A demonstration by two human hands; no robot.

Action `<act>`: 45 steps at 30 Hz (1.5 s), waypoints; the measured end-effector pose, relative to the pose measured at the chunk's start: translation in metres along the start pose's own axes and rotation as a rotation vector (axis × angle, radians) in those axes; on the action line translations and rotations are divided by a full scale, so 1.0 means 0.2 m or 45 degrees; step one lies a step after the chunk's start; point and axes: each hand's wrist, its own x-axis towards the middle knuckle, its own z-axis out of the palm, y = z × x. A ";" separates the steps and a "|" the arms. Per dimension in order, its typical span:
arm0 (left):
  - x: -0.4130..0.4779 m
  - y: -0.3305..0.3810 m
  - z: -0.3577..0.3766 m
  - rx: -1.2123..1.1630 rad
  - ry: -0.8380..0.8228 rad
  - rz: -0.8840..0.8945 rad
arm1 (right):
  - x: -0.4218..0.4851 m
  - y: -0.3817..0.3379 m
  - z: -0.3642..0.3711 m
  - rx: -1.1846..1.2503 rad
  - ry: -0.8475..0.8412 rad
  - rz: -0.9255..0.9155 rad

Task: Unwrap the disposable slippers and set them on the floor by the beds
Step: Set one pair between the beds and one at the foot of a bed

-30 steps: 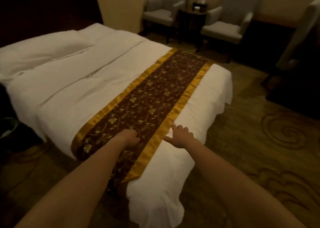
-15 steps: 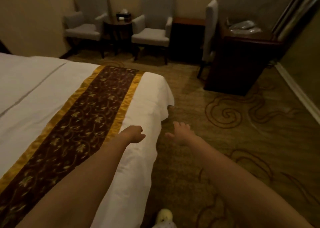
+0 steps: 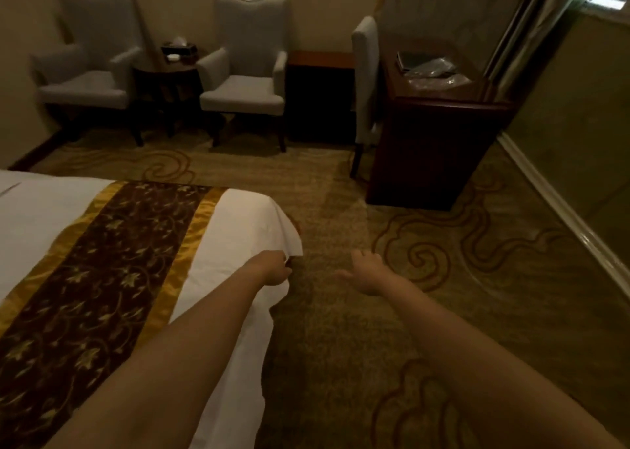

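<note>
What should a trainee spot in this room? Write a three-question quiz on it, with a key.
1. True or false: the right hand holds a slipper packet.
2. What stands between the grey armchair and its twin? A) a floor lamp B) a small dark side table C) a suitcase
3. Fill in: the crinkled clear plastic lies on top of the dark wooden ____.

Key
1. False: it is open above the carpet and holds nothing.
2. B: the side table.
3. desk.
</note>
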 end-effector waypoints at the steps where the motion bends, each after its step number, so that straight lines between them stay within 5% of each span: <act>1: 0.09 0.04 -0.06 0.001 0.008 0.018 | 0.09 0.03 -0.07 -0.013 0.009 -0.003; 17: 1.64 0.37 -0.78 -0.201 -0.069 -0.162 | 1.87 0.22 -0.92 -0.089 -0.197 -0.142; 45: 4.05 -0.59 -2.26 -0.586 0.022 -0.740 | 4.92 -1.19 -1.94 -0.510 -0.430 -0.729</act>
